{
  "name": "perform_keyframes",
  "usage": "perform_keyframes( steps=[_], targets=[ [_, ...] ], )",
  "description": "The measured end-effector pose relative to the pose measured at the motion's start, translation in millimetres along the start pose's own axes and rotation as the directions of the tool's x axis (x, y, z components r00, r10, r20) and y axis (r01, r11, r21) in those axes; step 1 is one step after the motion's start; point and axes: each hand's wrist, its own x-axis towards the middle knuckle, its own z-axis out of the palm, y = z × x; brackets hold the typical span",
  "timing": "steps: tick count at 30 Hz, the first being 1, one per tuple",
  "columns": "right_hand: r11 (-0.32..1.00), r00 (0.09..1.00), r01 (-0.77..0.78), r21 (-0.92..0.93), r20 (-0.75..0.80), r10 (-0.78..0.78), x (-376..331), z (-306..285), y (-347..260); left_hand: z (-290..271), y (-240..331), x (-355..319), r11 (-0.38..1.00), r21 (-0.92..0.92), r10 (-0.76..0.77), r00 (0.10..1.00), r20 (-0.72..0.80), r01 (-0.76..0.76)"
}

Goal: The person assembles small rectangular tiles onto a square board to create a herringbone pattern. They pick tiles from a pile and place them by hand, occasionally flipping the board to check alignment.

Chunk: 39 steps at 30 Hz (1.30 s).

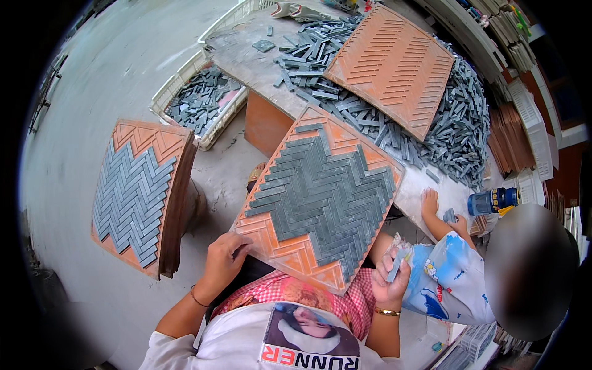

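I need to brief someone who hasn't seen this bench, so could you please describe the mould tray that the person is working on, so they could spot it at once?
Start at the worktable heaped with grey tile strips. The orange mould tray leans from its near edge onto the person's lap, steadied by the left hand. Unlike the empty tray on the table, its middle is filled with grey herringbone.

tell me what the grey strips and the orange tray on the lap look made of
Grey strips: likely stone or slate, matt, with uneven grey tones. Orange tray: probably moulded plastic or rubber, with a dull surface and raised herringbone ribs.

white crate of grey strips (198, 105), empty orange mould (393, 66), blue bottle (491, 201)
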Motion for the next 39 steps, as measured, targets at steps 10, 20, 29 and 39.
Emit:
perform_keyframes(
  steps=[10,20,29,39],
  targets=[
    [0.985,0.995,0.051,-0.166,-0.073,-0.064,-30,-5,-5,-11,-5,9,0.994,-0.059,-0.094,0.991,-0.094,0.089],
    [0.843,0.974,-0.052,-0.536,-0.213,-0.075,-46,-12,-1,-14,-11,8,0.986,-0.085,-0.149,0.986,-0.08,0.142],
    [0.582,0.961,-0.059,-0.811,-0.204,-0.187,-50,-13,4,7,16,12,0.998,0.005,0.063,0.998,0.013,-0.063],
    [0.038,0.918,0.363,-0.931,0.35,-0.188,-36,31,42,68,63,-1,0.595,-0.558,-0.008,0.698,0.716,0.579]
  ],
)
